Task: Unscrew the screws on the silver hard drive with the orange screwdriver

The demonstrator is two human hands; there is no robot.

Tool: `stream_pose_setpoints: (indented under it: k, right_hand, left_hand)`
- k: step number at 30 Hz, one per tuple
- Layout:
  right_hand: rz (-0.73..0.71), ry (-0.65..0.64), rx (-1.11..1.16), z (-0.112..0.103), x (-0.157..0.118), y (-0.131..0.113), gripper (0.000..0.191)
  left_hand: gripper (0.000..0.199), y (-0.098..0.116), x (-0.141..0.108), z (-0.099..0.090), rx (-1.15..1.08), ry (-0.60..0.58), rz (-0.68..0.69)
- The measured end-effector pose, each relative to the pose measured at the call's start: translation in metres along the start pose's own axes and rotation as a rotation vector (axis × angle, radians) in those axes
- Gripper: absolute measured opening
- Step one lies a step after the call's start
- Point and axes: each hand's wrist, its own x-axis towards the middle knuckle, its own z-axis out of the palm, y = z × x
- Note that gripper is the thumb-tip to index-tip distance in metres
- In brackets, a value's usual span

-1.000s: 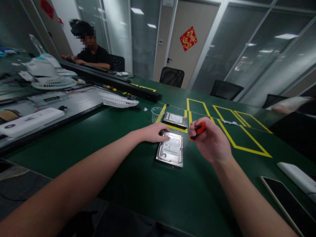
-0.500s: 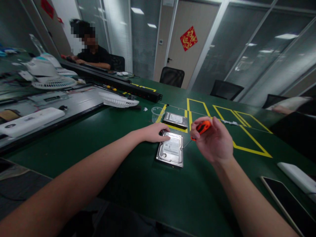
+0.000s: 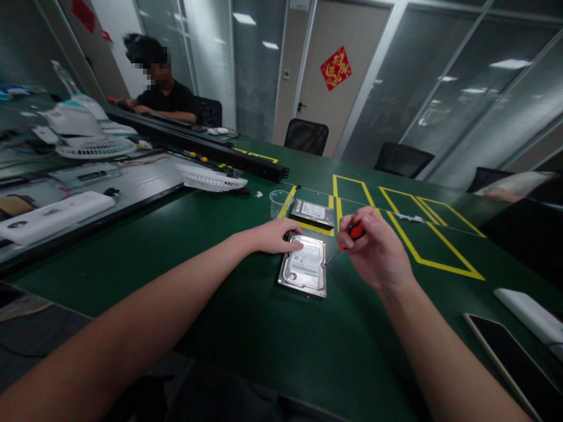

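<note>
A silver hard drive [image 3: 304,269] lies flat on the green table. My left hand [image 3: 279,236] grips its far left corner, the thumb resting on top and the other fingers partly hidden beyond the edge. In my right hand [image 3: 373,246] is a screwdriver [image 3: 357,230] with an orange and black handle. The fingers are closed around the handle, and the thin shaft slants down to the drive's right edge, where the tip meets a notch. Just behind lies a second hard drive [image 3: 313,213], beside a clear plastic cup [image 3: 280,204].
Yellow tape outlines [image 3: 448,269] mark the table on the right. A phone [image 3: 510,363] and a white device [image 3: 530,319] lie near the right edge. To the left are a white fan [image 3: 83,132], a white power bank-like box [image 3: 57,217] and a long black bar [image 3: 197,140]. A person [image 3: 169,102] sits across.
The fingers of my right hand have curled further round the screwdriver handle, which has turned in the grip. My left hand and the hard drive have stayed put.
</note>
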Motion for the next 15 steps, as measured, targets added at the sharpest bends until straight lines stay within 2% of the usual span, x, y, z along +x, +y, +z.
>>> stream_pose_setpoints:
  k: [3,8,15]
  right_hand:
    - [-0.006,-0.011,0.013,0.0002,0.0004,0.0008,0.019]
    - [0.005,0.002,0.024,0.0011,0.0013,-0.0005,0.036]
    - [0.022,0.001,-0.003,0.0004,-0.0008,-0.0005,0.023]
  left_hand:
    - [0.047,-0.0014,0.0008,0.0012,-0.002,0.000,0.001]
    - [0.048,-0.0026,0.0017,0.0019,0.004,-0.006,0.007]
    - [0.048,-0.0025,0.0010,0.0016,-0.002,-0.004,0.007]
